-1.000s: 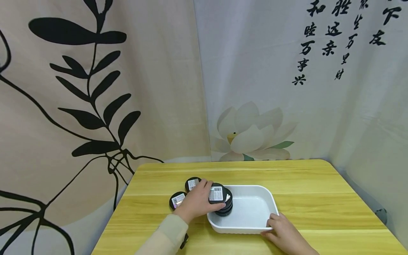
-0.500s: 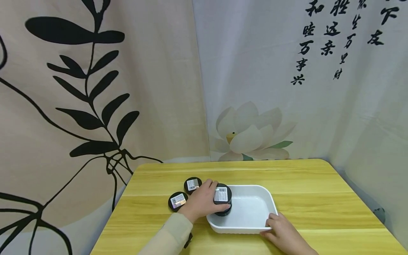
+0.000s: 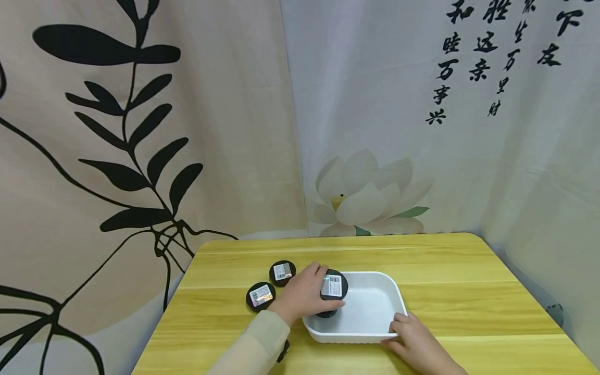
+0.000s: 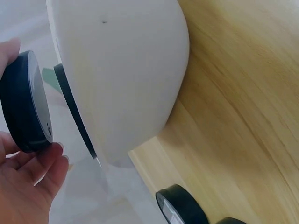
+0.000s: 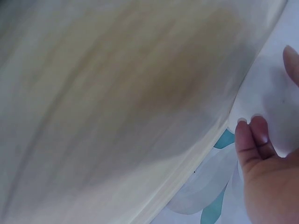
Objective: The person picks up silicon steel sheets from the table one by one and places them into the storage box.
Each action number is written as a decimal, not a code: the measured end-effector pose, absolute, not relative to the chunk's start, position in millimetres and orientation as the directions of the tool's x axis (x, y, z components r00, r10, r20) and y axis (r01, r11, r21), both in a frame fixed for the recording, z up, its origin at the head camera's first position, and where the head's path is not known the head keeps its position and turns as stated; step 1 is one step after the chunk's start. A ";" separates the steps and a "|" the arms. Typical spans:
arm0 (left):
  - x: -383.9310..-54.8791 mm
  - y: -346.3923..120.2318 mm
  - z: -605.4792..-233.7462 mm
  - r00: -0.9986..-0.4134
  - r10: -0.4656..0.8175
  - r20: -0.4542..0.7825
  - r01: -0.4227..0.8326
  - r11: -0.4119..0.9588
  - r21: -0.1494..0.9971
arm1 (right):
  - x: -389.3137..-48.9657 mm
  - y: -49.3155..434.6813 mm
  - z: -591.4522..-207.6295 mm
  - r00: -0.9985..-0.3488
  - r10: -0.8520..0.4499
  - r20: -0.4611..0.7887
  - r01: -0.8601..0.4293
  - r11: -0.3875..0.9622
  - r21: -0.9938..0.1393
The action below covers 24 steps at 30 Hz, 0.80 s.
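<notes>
While the right hand (image 3: 417, 342) steadies a shiny white rectangular tray with rounded corners (image 3: 375, 310) at its near right corner, a person's left hand (image 3: 304, 292) holds a flat, round black container with a white barcode label (image 3: 332, 286) above the tray's left end. The left thumb and fingers are parted only by the container's width, gripping it by its edge, label up; the left wrist view shows it apart from the tray wall. Right fingers reach over the tray's rim while the thumb lies outside, pinching the wall between them.

Just below the held piece, a second black disc (image 3: 326, 314), mostly hidden, sits inside the tray at its left end; whether it is alone or tops a stack cannot be told. Two more labelled black containers (image 3: 261, 296) lie flat on the yellow wood-grain table (image 3: 469, 291), left of the tray and near each other. Behind hangs a pale fabric backdrop printed with a black leafy plant (image 3: 154, 172).

Judging by this layout, the step in hand is loading the tray, one container at a time. The next move would call for settling the held piece over or beside its neighbour, then loosening the left fingers without nudging it, the right hand keeping the tray from sliding.
</notes>
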State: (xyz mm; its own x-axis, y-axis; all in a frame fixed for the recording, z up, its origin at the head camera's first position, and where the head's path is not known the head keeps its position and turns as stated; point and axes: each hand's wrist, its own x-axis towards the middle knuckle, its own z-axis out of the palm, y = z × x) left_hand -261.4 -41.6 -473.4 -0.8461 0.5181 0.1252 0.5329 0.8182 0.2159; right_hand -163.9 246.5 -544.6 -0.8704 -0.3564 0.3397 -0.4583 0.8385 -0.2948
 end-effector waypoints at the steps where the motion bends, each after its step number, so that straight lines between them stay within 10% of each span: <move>1: -261.4 -40.9 -473.2 -0.843 0.523 0.126 0.538 0.817 0.210 | -163.9 246.4 -544.8 -0.867 -0.357 0.347 -0.462 0.838 -0.292; 24: -265.0 -18.9 -468.3 -0.815 0.573 0.088 0.575 0.782 0.241 | -163.0 245.6 -542.9 -0.861 -0.364 0.356 -0.475 0.825 -0.306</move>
